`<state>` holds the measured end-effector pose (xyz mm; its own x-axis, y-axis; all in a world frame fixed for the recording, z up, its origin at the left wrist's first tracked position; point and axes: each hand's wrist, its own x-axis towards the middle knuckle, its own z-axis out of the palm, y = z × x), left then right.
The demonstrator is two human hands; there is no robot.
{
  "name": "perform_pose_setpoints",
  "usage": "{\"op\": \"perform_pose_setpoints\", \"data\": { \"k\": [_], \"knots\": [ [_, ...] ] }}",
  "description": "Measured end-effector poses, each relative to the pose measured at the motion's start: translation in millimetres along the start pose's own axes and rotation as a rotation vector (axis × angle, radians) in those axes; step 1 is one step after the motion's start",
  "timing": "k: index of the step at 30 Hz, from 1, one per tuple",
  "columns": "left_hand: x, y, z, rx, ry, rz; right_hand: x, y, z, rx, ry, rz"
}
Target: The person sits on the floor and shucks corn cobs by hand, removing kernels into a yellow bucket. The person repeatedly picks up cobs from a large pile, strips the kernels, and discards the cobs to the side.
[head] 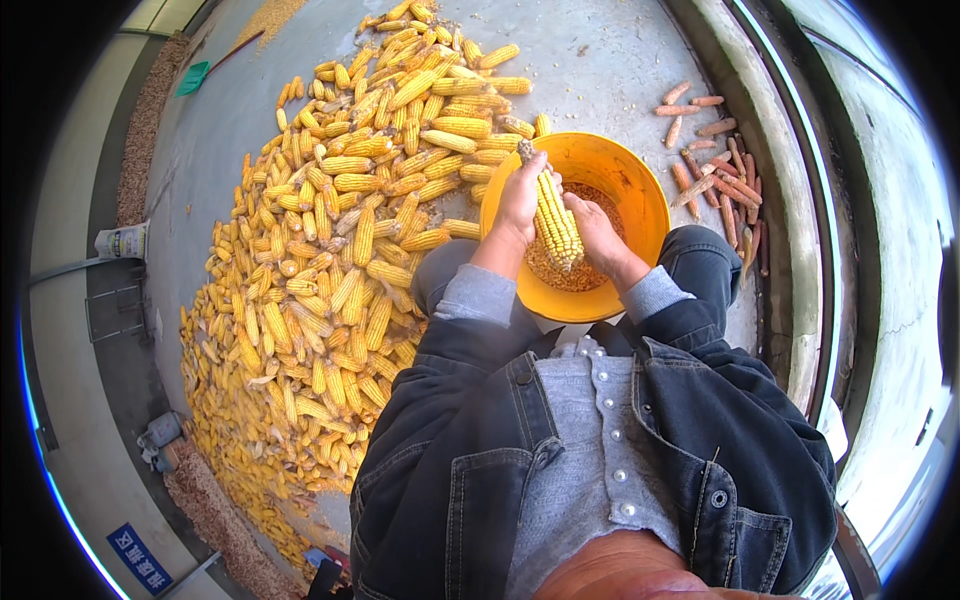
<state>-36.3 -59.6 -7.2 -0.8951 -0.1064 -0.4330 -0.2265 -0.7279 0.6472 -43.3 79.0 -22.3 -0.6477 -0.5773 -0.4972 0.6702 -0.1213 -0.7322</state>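
A dried corn cob full of yellow kernels (557,225) is held slantwise over a yellow plastic tub (646,180). My left hand (519,196) wraps around its upper part, thumb along the top near the dark stub end. On the cob's right side, my right hand (596,231) grips the lower half, and some of its fingers are hidden behind the cob. Loose corn kernels (581,279) cover the tub's bottom. The tub stands between my knees.
A large heap of unshelled corn cobs (322,255) spreads to the left. Bare reddish cobs (731,184) lie at right, beside a concrete ledge (802,247). Farther off are a green shovel (193,78), a white bucket (122,242) and a strip of bare cobs (217,517) along the wall.
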Motion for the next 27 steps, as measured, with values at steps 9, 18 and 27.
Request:
{"op": "perform_pose_setpoints", "data": {
  "k": [9, 18, 27],
  "knots": [
    [-3, 13, 7, 0.005, 0.089, 0.189, -15, -18, 4, -0.326, -0.125, -0.02],
    [-8, 14, 12, -0.015, 0.001, 0.171, -17, -17, 11, -0.115, -0.094, 0.047],
    [-7, 23, 9, -0.232, 0.034, 0.224, -27, -30, 9, -0.219, -0.172, 0.017]
  ]
}}
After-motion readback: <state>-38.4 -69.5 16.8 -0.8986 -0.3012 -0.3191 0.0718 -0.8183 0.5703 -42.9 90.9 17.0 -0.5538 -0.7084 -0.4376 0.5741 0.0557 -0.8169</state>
